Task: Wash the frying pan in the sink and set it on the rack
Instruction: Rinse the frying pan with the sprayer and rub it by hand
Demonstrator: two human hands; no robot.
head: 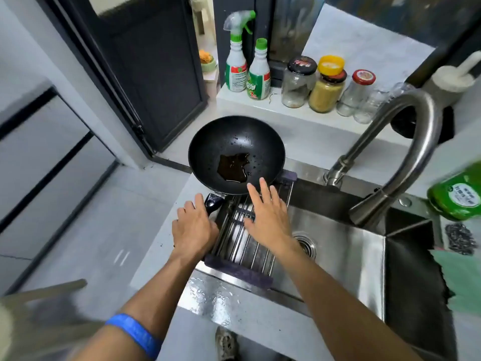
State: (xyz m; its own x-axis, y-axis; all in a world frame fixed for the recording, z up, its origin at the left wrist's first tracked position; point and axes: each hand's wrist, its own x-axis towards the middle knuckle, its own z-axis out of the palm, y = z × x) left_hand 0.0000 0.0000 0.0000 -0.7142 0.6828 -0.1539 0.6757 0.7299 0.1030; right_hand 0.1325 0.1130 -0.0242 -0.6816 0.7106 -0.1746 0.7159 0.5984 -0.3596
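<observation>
While our left hand (194, 227) grips the frying pan (236, 155) handle at the rack's (244, 238) far corner, right hand (268, 217) open, empty; oily residue remains, washing not begun.

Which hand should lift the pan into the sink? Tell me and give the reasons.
Left. The left hand already grips the frying pan's handle, while the right hand hovers open over the rack, holding nothing.
</observation>
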